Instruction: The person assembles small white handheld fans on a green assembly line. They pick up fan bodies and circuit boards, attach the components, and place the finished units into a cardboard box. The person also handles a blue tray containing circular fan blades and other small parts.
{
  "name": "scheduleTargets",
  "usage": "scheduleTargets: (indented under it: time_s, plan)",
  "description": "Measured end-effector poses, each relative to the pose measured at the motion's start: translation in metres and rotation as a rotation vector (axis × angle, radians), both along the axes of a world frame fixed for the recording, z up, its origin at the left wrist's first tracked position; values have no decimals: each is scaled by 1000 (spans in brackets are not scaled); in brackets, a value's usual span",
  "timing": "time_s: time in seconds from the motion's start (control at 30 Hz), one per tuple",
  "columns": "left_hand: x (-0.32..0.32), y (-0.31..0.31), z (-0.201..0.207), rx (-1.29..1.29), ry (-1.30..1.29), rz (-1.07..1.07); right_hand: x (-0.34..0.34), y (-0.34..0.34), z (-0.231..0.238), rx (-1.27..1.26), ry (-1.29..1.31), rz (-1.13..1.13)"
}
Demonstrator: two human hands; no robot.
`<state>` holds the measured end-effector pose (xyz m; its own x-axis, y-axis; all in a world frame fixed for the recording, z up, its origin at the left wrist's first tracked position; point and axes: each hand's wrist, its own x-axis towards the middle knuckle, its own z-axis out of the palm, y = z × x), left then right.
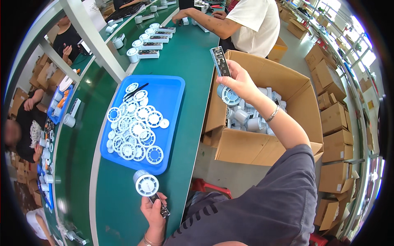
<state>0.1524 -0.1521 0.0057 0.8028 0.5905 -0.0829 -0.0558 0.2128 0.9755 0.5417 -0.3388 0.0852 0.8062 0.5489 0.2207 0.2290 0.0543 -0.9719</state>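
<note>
My left hand (152, 211) is closed around the handle of a white round-headed device (146, 184), low over the green bench. A dark circuit board shows along that handle, and the head carries a slotted white ring. My right hand (242, 82) grips a second round-headed device (221, 63) by its board-bearing handle, above the open cardboard box (234, 148). Its round pale-blue head hangs below my fingers. Inside the box lie several similar white devices (254, 123) in a heap. Just beyond my left hand is a blue tray (174, 106) of slotted white rings (139, 129) and small discs.
Black tweezers (136, 91) lie among the rings. Farther up the bench, several similar devices (150, 45) stand in a row. A person in a white shirt (254, 24) works beyond the box. A white metal post (96, 39) rises left of the tray; cartons (334, 119) line the right.
</note>
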Motion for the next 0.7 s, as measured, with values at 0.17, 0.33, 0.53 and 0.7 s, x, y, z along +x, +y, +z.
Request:
scheduleTargets:
  time_s: [0.17,0.33,0.53,0.7]
  plan:
    - [-2,4,0,-34,-3,-17,0,18,-5,-33,-65,27]
    - [-1,4,-1,-60,-11,-2,-6,26,-5,-94,-82,83]
    - [3,3,0,-28,25,25,-3,35,-22,-59,-111,77]
    - [3,3,0,-62,5,34,-9,37,-21,-93,-78,65]
